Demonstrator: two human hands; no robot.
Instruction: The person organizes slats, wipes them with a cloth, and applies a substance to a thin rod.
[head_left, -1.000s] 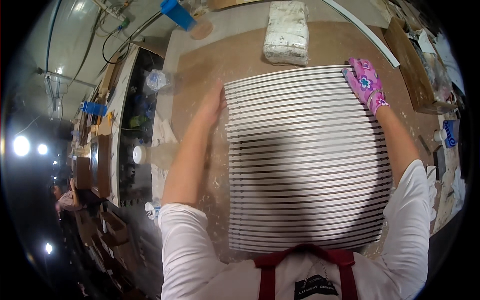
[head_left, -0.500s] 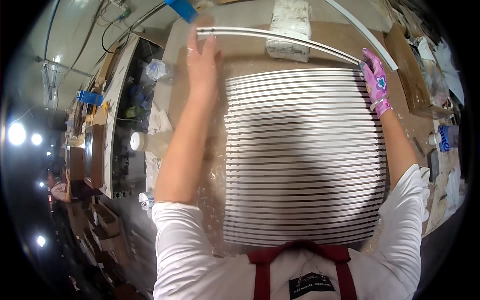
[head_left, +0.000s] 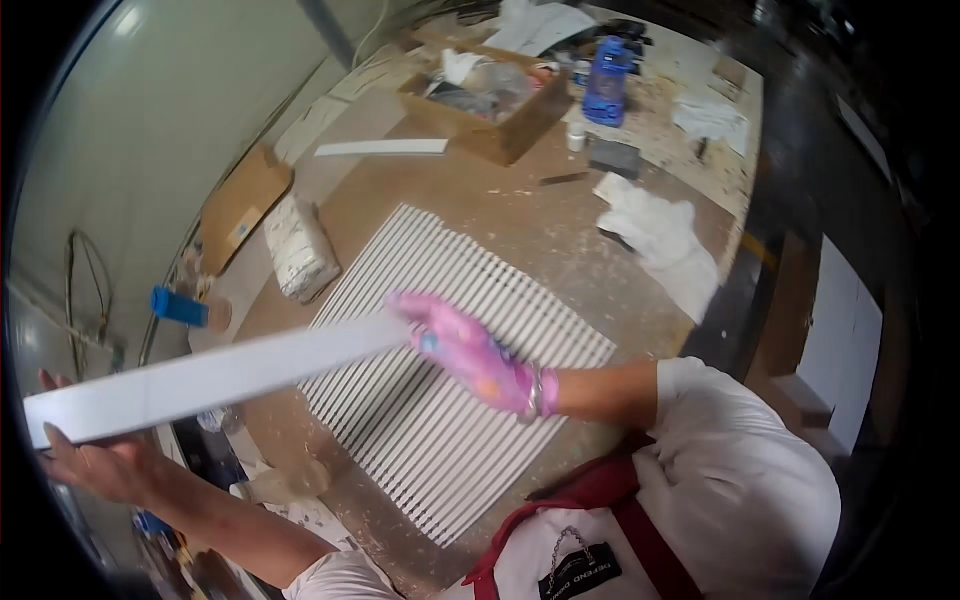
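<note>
A long white strip (head_left: 230,375) is raised over the left part of the table, its broad flat face turned up toward me. At its far-left end my bare left hand (head_left: 100,468) is closed around it, thumb on the near edge and fingertips showing beyond the far edge. My right hand (head_left: 465,355), in a pink flowered glove, grips the other end. Beneath the right hand lies a row of many narrow white strips (head_left: 430,470), set side by side on the brown tabletop, with dark gaps between them. The glove and forearm hide part of that row.
A single white strip (head_left: 380,148) lies farther back, near an open cardboard box (head_left: 490,138) of plastic-wrapped things. Also on the table are a stained white block (head_left: 300,250), a blue bottle (head_left: 605,90) and a white cloth (head_left: 660,235). A blue-lidded container (head_left: 180,306) stands at left.
My view has turned to the right. The strip has swung to the left and rolled, so its broad face now shows. My left fingers, spread before, have closed on its end.
</note>
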